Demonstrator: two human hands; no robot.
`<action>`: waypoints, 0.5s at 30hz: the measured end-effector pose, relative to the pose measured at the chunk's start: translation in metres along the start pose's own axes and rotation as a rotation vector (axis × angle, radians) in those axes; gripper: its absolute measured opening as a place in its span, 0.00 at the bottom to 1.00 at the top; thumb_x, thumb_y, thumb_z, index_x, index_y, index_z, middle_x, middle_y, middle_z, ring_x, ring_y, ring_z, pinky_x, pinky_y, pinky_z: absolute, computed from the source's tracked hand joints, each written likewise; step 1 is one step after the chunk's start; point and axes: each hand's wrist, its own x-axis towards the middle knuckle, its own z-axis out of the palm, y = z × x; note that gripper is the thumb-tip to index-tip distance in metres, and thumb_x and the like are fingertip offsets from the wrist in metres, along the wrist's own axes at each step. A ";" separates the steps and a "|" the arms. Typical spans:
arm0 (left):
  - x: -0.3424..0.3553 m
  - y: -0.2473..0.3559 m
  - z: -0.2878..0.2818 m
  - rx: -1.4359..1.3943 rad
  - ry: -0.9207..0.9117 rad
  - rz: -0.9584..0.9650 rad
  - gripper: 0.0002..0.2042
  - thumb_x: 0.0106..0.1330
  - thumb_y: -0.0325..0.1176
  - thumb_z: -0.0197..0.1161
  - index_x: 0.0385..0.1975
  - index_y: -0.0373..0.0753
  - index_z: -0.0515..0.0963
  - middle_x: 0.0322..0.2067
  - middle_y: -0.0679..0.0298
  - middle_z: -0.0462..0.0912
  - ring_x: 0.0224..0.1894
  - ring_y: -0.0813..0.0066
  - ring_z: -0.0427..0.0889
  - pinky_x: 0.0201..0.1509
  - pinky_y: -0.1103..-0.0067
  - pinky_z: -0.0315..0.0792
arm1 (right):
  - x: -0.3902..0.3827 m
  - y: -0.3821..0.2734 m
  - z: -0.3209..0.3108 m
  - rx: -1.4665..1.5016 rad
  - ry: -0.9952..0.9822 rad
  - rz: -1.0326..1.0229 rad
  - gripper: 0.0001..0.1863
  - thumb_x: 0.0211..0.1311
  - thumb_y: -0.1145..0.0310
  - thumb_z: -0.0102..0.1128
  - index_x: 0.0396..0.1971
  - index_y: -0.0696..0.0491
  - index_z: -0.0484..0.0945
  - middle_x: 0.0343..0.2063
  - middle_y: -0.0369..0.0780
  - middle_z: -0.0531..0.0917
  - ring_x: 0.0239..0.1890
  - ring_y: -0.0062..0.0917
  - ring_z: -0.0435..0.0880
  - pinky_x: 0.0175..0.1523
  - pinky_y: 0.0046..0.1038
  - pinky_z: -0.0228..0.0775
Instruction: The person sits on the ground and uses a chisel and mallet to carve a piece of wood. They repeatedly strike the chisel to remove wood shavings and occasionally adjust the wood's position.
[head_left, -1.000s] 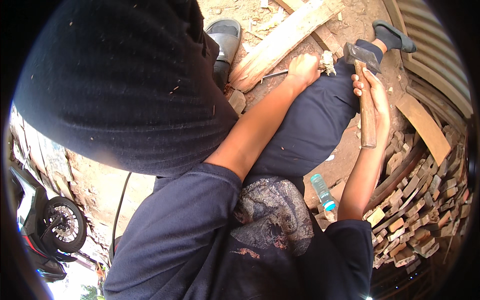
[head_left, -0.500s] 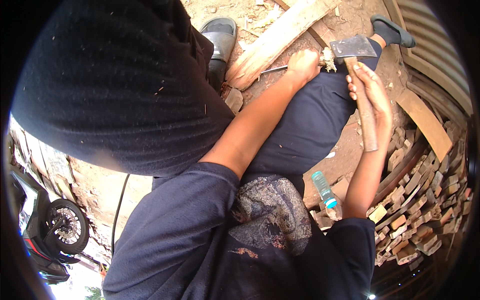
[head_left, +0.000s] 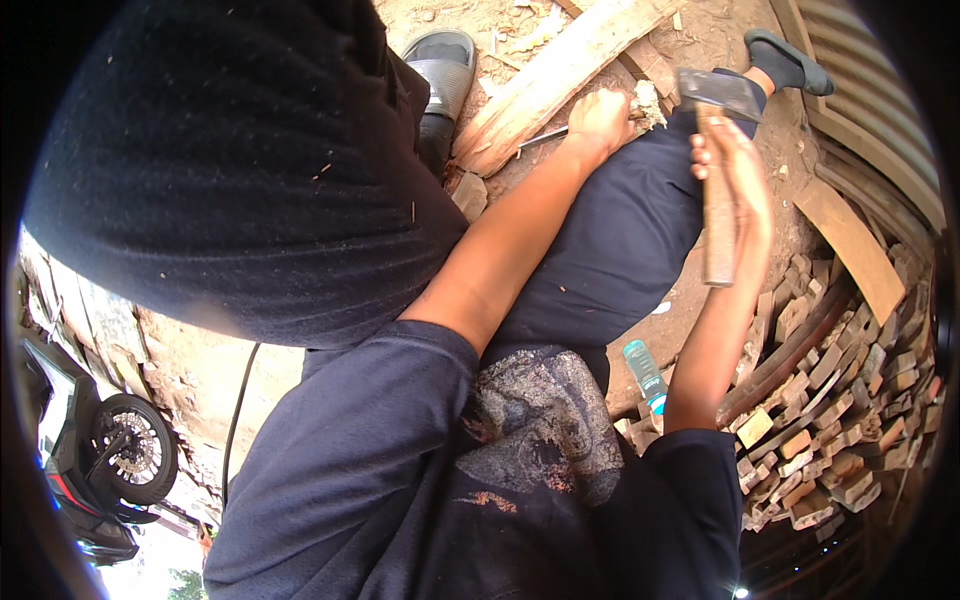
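My left hand [head_left: 598, 120] is closed on a tool with a thin metal shaft [head_left: 541, 137] and a frayed, pale upper end [head_left: 648, 104], above my dark-trousered leg [head_left: 600, 235]. In my right hand [head_left: 741, 180] is a hammer-like tool with a wooden handle [head_left: 716, 245] and a broad dark metal head [head_left: 718, 92]. The head is just right of the frayed end; whether they touch I cannot tell. The right hand and head are a little blurred.
A rough plank [head_left: 540, 85] lies beyond my left hand. At right are a corrugated wall [head_left: 872, 120], a loose board [head_left: 855, 245], stacked wood pieces [head_left: 830, 420] and a plastic bottle [head_left: 645, 370]. A parked motorbike [head_left: 135, 450] and a black cable [head_left: 240, 410] are at left.
The hammer head first swung left toward the frayed end, then moved slightly right, while the handle's lower end shifted left. My left hand has risen slightly.
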 end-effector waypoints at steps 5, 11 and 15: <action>-0.002 0.003 0.000 0.044 -0.059 0.001 0.11 0.55 0.35 0.61 0.34 0.37 0.80 0.35 0.48 0.82 0.42 0.53 0.82 0.46 0.66 0.75 | -0.005 -0.004 -0.014 -0.031 -0.119 0.066 0.12 0.67 0.66 0.51 0.45 0.55 0.69 0.25 0.36 0.73 0.20 0.15 0.70 0.21 0.17 0.64; 0.002 0.001 -0.002 0.004 -0.045 -0.018 0.11 0.55 0.36 0.62 0.33 0.36 0.80 0.35 0.49 0.82 0.41 0.53 0.81 0.46 0.65 0.74 | 0.003 0.003 -0.015 0.111 0.074 -0.093 0.11 0.68 0.66 0.49 0.43 0.56 0.67 0.25 0.36 0.72 0.21 0.16 0.70 0.24 0.20 0.65; 0.000 -0.002 0.000 0.022 -0.014 0.025 0.11 0.54 0.35 0.63 0.32 0.35 0.80 0.35 0.48 0.82 0.41 0.52 0.81 0.46 0.65 0.74 | 0.002 -0.002 -0.016 -0.175 -0.224 0.116 0.11 0.67 0.64 0.50 0.43 0.54 0.69 0.24 0.35 0.72 0.20 0.14 0.69 0.22 0.16 0.65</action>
